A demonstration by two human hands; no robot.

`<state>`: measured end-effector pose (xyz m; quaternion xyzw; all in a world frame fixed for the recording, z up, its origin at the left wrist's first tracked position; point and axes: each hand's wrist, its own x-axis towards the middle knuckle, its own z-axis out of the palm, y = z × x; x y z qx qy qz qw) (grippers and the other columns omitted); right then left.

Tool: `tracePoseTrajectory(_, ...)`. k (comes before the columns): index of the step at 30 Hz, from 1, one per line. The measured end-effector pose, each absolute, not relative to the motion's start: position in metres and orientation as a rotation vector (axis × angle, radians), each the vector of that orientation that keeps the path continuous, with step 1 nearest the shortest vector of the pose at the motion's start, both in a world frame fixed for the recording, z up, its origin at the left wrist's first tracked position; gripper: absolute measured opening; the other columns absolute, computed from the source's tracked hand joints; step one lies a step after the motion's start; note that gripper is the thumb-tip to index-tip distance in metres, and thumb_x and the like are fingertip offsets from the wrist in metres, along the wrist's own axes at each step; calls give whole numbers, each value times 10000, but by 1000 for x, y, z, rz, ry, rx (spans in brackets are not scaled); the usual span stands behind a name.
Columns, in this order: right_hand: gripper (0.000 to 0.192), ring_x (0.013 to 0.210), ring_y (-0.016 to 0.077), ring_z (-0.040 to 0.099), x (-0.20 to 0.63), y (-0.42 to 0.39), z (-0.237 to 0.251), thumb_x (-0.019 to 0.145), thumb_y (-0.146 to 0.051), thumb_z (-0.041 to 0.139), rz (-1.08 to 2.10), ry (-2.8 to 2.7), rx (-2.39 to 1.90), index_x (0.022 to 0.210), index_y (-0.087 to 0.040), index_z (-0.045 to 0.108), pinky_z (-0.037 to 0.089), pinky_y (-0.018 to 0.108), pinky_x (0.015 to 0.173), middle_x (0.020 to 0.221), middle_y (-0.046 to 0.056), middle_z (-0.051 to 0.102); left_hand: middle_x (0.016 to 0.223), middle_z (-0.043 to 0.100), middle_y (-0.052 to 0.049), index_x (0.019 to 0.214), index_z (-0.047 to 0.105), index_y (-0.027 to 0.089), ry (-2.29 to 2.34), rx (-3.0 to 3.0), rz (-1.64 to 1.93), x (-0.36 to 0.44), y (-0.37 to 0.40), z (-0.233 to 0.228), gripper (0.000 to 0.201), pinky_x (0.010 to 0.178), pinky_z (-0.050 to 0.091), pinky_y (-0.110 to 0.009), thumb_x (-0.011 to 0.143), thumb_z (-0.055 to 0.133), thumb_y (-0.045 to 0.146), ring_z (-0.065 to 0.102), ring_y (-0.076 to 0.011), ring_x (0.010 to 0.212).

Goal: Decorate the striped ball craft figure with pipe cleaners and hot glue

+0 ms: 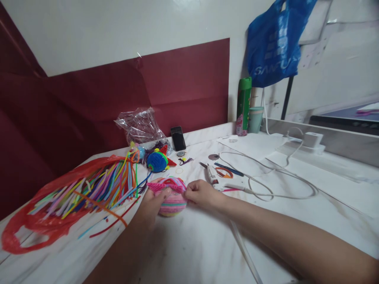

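A person's left hand (154, 202) grips a striped pink ball (175, 202) over a marbled bench (192, 248). The right hand (201, 193), fingers curled, meets the ball's right edge; whether it pinches it cannot be told. A glue gun (212, 174) lies to the right, fuzzy stems (103, 193) on a red bag (35, 230) to the left.

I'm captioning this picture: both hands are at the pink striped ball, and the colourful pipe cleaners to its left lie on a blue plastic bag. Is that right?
Not quite: the head view shows that the plastic bag under the colourful pipe cleaners is red. The left hand and right hand are indeed at the pink striped ball.
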<state>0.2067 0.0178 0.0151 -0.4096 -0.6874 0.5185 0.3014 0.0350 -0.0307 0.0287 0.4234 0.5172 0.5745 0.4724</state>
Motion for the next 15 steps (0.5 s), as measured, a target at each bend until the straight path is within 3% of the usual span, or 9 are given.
tracePoseTrajectory(9,177,401,66,432,208,20,20,635,-142,517,1611,-1653,-998,465,-161,565,345,178,444,385,-52,505,833,695,-39,1220,496,193,1318,1074,1461,46,-35,31,698,683,509,-316,582,766,278,660,-219,755)
tracePoseTrajectory(15,180,458,94,528,205,23,17,671,-200,535,1668,-1589,-984,498,-160,565,434,204,522,455,-19,579,868,702,-70,1104,572,149,1259,1032,1426,37,-29,27,552,714,512,-336,617,755,333,666,-241,813)
